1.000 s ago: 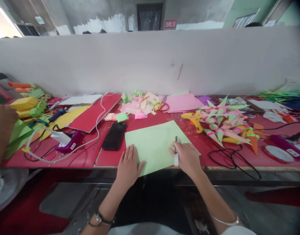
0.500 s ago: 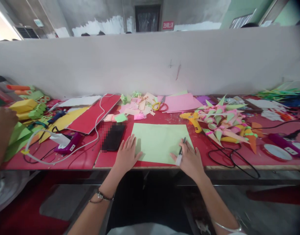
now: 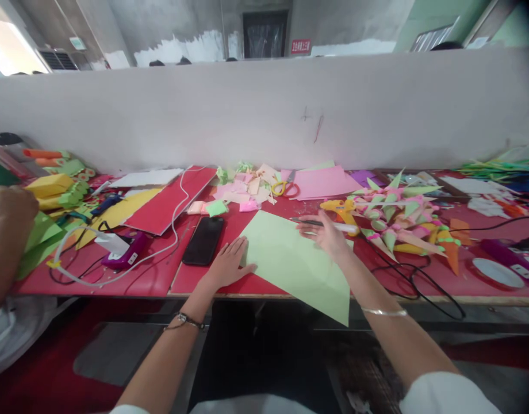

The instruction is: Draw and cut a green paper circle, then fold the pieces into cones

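Observation:
A light green sheet of paper lies turned at an angle on the red table, one corner sticking out past the front edge. My left hand rests flat with fingers outstretched at the sheet's left side. Over the sheet's upper right part, my right hand grips a pen, its dark end pointing left and its white end to the right. Just left of my left hand lies a black phone. A yellow glue gun sits behind my right hand.
Paper flowers pile up at the right, with a black cord in front. Scissors and pink sheets lie at the back. A white cable crosses the left side, near a purple power strip. Another person's hand is far left.
The green sheet has turned clockwise, its right corner now over the table's front edge. My right hand has moved up and the pen now points left.

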The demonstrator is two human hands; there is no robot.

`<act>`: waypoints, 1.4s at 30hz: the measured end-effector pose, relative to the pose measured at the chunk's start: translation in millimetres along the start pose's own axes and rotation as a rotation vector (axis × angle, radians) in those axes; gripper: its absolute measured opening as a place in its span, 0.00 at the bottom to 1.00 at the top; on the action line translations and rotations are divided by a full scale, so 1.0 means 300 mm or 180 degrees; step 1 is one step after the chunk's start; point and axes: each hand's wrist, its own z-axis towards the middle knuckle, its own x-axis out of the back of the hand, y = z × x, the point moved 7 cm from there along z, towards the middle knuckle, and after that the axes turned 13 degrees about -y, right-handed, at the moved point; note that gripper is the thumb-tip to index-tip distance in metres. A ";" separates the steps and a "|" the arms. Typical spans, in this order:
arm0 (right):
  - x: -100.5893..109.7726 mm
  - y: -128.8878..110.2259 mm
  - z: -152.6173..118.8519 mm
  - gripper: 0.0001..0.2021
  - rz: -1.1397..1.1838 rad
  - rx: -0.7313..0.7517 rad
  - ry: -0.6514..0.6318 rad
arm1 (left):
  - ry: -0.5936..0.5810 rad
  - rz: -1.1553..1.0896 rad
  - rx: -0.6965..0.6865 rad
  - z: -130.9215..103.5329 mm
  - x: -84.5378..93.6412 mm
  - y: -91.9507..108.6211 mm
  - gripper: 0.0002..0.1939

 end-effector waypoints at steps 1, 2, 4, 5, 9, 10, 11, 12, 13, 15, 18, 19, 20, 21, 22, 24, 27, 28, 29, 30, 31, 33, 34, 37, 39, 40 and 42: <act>-0.031 0.020 0.040 0.25 0.0147 -0.0076 -0.0113 | -0.0028 0.0006 -0.0049 0.007 0.003 -0.004 0.36; -0.061 0.042 0.074 0.25 0.0180 -0.0165 -0.0196 | -0.0033 0.0011 -0.0094 0.013 0.006 -0.008 0.35; -0.110 0.073 0.122 0.21 0.0163 -0.0178 -0.0302 | -0.0002 0.0007 -0.0169 0.020 0.013 -0.015 0.36; -0.126 0.086 0.135 0.18 0.0137 -0.0166 -0.0323 | 0.0011 -0.0009 -0.0196 0.022 0.015 -0.017 0.36; -0.144 0.112 0.138 0.10 0.0015 -0.0090 -0.0254 | 0.0125 -0.0114 -0.0211 0.012 0.023 -0.015 0.38; -0.141 0.116 0.135 0.09 -0.0027 -0.0089 -0.0219 | 0.0203 -0.0143 -0.0188 0.007 0.026 -0.014 0.37; -0.138 0.120 0.132 0.09 -0.0073 -0.0094 -0.0186 | 0.0291 -0.0176 -0.0148 0.001 0.030 -0.014 0.35; -0.134 0.124 0.130 0.09 -0.0120 -0.0103 -0.0152 | 0.0371 -0.0215 -0.0099 -0.005 0.032 -0.015 0.33; -0.131 0.128 0.130 0.09 -0.0165 -0.0112 -0.0119 | 0.0435 -0.0256 -0.0048 -0.010 0.033 -0.017 0.31; -0.125 0.134 0.132 0.09 -0.0257 -0.0120 -0.0054 | 0.0510 -0.0331 0.0025 -0.017 0.032 -0.019 0.30; -0.119 0.137 0.135 0.08 -0.0389 -0.0110 0.0027 | 0.0553 -0.0377 0.0032 -0.023 0.031 -0.017 0.29; -0.120 0.135 0.134 0.08 -0.0426 -0.0097 0.0040 | 0.0555 -0.0379 0.0030 -0.024 0.030 -0.016 0.29; -0.122 0.132 0.133 0.08 -0.0458 -0.0079 0.0042 | 0.0555 -0.0379 0.0031 -0.024 0.030 -0.016 0.28; -0.125 0.127 0.130 0.08 -0.0485 -0.0057 0.0035 | 0.0555 -0.0379 0.0030 -0.024 0.031 -0.017 0.28; -0.129 0.122 0.126 0.08 -0.0508 -0.0036 0.0017 | 0.0556 -0.0378 0.0028 -0.024 0.031 -0.017 0.27; -0.140 0.109 0.119 0.10 -0.0539 0.0000 -0.0067 | 0.0570 -0.0374 0.0017 -0.023 0.031 -0.019 0.25; -0.165 0.093 0.108 0.12 -0.0535 0.0011 -0.0369 | 0.0607 -0.0365 -0.0012 -0.022 0.031 -0.020 0.24; -0.174 0.090 0.105 0.13 -0.0517 -0.0003 -0.0510 | 0.0615 -0.0364 -0.0016 -0.022 0.030 -0.021 0.24; -0.183 0.089 0.103 0.14 -0.0492 -0.0027 -0.0654 | 0.0621 -0.0360 -0.0019 -0.021 0.029 -0.022 0.24; -0.191 0.089 0.101 0.15 -0.0462 -0.0060 -0.0788 | 0.0622 -0.0355 -0.0022 -0.021 0.029 -0.023 0.23; -0.197 0.089 0.099 0.17 -0.0432 -0.0095 -0.0898 | 0.0620 -0.0350 -0.0023 -0.021 0.028 -0.023 0.23; -0.201 0.090 0.099 0.20 -0.0373 -0.0138 -0.1005 | 0.0615 -0.0338 -0.0019 -0.021 0.027 -0.024 0.23; -0.199 0.089 0.100 0.20 -0.0345 -0.0132 -0.0993 | 0.0615 -0.0332 -0.0019 -0.021 0.028 -0.024 0.23; -0.183 0.082 0.105 0.18 -0.0283 -0.0030 -0.0724 | 0.0609 -0.0317 -0.0016 -0.021 0.030 -0.022 0.23; -0.174 0.079 0.105 0.16 -0.0283 0.0026 -0.0543 | 0.0589 -0.0305 -0.0012 -0.020 0.030 -0.021 0.23; -0.174 0.079 0.104 0.15 -0.0295 0.0037 -0.0504 | 0.0582 -0.0303 -0.0012 -0.020 0.030 -0.020 0.23; -0.180 0.081 0.102 0.13 -0.0319 0.0041 -0.0540 | 0.0583 -0.0307 -0.0017 -0.019 0.029 -0.020 0.23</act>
